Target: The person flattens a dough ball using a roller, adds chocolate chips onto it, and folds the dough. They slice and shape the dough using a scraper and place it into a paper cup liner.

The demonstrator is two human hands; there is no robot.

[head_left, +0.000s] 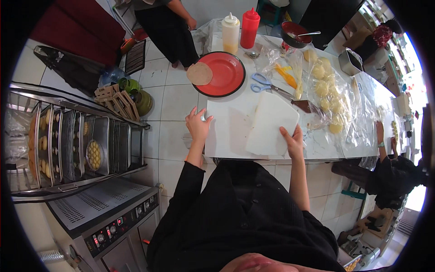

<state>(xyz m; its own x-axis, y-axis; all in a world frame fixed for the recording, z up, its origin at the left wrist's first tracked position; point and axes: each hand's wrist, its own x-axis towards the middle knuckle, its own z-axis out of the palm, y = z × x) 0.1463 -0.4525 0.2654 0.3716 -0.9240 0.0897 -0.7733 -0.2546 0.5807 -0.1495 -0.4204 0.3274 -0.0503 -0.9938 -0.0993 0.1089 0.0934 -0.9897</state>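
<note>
Black shirtfront (244, 204) nearest | right hand (293, 140) pinching white sheet (271, 126) at its right edge, probably to steady it over the worktop (222, 122) | left hand (198, 127) spread, seemingly empty, by worktop's left edge | beyond: scissors (273, 87), red plate (229, 72), likely parked within reach

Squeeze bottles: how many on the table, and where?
2: a white bottle and, just right of it, a red bottle. Both stand near the table's far edge, behind the red plate. No others show.
</note>
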